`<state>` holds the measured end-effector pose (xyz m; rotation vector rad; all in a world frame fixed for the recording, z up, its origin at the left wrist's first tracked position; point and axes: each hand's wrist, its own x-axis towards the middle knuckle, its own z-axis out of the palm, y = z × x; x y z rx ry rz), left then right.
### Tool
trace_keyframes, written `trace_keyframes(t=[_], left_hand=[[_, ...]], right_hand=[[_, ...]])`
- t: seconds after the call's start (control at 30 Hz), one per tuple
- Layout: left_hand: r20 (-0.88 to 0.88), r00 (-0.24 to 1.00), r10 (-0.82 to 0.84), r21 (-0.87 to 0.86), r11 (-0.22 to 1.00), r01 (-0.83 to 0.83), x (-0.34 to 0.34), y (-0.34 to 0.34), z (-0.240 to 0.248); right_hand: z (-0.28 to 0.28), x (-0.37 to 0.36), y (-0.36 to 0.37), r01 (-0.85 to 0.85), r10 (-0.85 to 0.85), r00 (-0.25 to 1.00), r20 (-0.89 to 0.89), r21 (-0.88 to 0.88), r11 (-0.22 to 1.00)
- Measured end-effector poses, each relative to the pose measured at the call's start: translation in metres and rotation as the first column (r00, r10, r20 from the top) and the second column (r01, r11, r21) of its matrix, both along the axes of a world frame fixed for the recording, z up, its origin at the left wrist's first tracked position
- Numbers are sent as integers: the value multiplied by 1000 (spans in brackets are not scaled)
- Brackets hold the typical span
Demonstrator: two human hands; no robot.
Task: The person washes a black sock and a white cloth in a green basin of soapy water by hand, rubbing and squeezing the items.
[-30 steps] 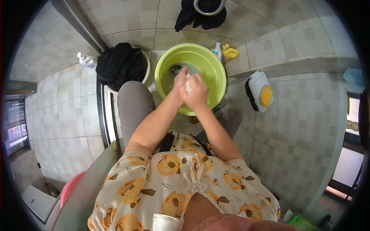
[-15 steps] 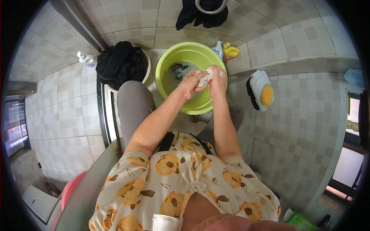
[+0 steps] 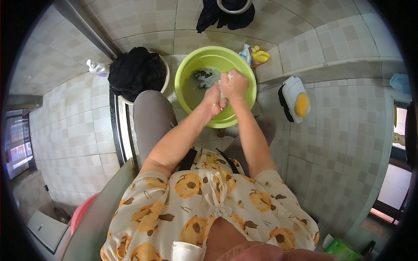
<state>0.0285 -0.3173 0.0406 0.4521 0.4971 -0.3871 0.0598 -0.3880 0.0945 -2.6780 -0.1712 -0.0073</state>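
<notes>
Over the right half of a lime-green plastic basin, both my hands grip a wet white cloth. My right hand is wrapped round the upper part of the bunched cloth. Just below and to its left, my left hand is closed on the lower part. Most of the cloth is hidden by my fingers. Soapy, greyish water fills the bottom of the basin, with foam and a dark patch in it; I cannot make out what the patch is.
Left of the basin, black clothes fill a white tub, beside a white bottle. Behind the basin's right rim stand a yellow bottle and a blue-white packet. A dark garment and grey hose hang beyond.
My hands have closed tighter round the white cloth. The right hand has shifted left and turned over it, so less of the cloth shows.
</notes>
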Motion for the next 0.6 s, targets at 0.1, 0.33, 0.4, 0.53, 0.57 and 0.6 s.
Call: trace_keyframes(t=[0.1,0.33,0.4,0.53,0.57,0.6], left_hand=[[-47,986,162,-29,986,-163,7,1,8],[-109,994,1,9,1000,0,3,5,13],[64,979,-194,-117,973,200,0,12,9],[405,876,-261,895,311,-321,-4,28,-18],[334,939,-88,447,891,-75,4,34,-22],[278,960,-35,67,998,17,4,32,-25]], right_hand=[[-1,-12,7,-6,18,983,180,-67,998],[-8,3,-1,-105,96,939,330,11,994],[-11,16,-16,89,-96,960,262,39,995],[1,-69,34,-428,268,822,503,236,872],[-1,-70,38,-436,308,783,540,125,891],[-3,-68,42,-437,352,742,570,13,899]])
